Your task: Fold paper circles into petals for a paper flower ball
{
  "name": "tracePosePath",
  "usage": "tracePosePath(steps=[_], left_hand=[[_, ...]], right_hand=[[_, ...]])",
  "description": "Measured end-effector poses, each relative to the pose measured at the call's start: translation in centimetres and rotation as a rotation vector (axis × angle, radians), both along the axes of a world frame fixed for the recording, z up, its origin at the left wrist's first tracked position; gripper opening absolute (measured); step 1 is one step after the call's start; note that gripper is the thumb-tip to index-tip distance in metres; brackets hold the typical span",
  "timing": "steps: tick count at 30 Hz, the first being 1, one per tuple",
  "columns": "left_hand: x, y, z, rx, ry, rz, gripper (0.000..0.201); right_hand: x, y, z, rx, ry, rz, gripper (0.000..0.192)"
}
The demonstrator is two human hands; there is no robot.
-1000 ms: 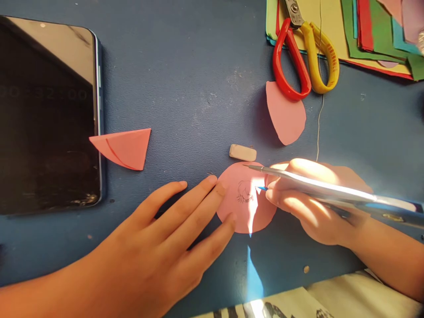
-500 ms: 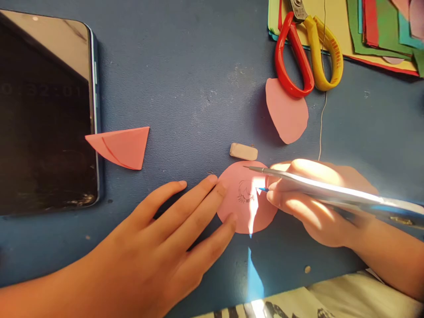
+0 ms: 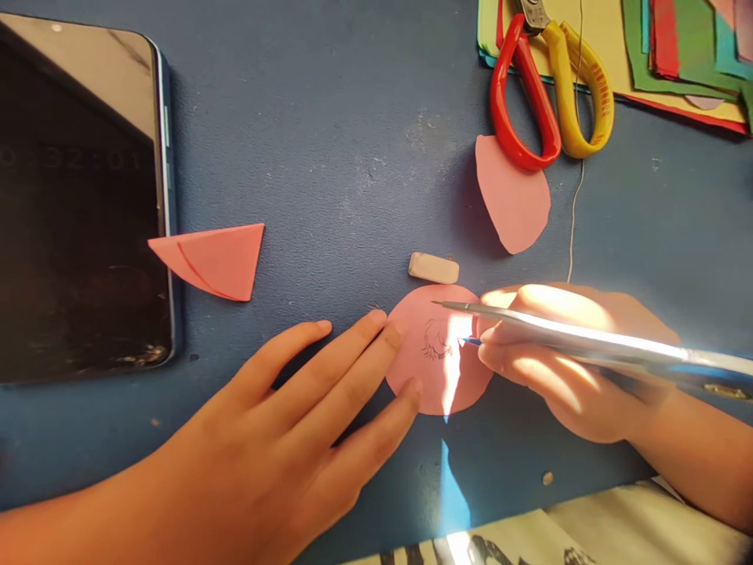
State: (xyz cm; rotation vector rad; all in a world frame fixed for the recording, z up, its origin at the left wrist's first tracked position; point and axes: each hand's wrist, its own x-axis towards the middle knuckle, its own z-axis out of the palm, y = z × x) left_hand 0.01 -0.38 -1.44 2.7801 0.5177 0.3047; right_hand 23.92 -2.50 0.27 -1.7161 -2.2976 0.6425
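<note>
A round pink paper disc (image 3: 405,388) lies on the blue table, with a small pencil drawing like a closed eye with lashes on it. My left hand (image 3: 306,416) rests flat, fingers spread, its fingertips on the disc's left edge. In a closed grip, my right hand (image 3: 565,353) holds a silver mechanical pencil (image 3: 547,324) over the disc's right side. The thin tip shows above the drawing; whether it touches the paper I cannot tell. A bright streak of light crosses the disc. Just beyond its top edge sits a small whitish eraser (image 3: 434,267).
Scissors (image 3: 525,94) with red and yellow handles overlap a pink paper petal (image 3: 513,204). Coloured paper sheets (image 3: 688,63) are stacked at top right. A phone (image 3: 76,196) lies at left, touched by a folded pink paper (image 3: 217,263). Printed cloth (image 3: 623,530) covers the bottom right.
My right hand and the pencil have shifted very slightly right and down. My left hand keeps its place on the disc, and the view has moved a touch.
</note>
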Motion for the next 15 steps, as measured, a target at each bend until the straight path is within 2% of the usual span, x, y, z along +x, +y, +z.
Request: tracePosePath(steps=[3, 8, 12, 15], left_hand=[[-0.01, -0.03, -0.02, -0.007, 0.005, -0.013, 0.038], [-0.08, -0.08, 0.03, -0.023, 0.020, 0.005, 0.035], [-0.14, -0.11, 0.06, -0.025, 0.022, 0.006, 0.034], [-0.17, -0.09, -0.03, -0.025, 0.022, -0.006, 0.036]], right_hand=[[0.08, 0.04, 0.27, 0.033, 0.102, 0.006, 0.019], [0.04, -0.39, -0.03, 0.063, -0.001, 0.009, 0.025], [-0.23, -0.37, -0.32, 0.126, 0.010, -0.031, 0.027], [-0.25, 0.01, -0.03, 0.111, 0.032, 0.037, 0.024]])
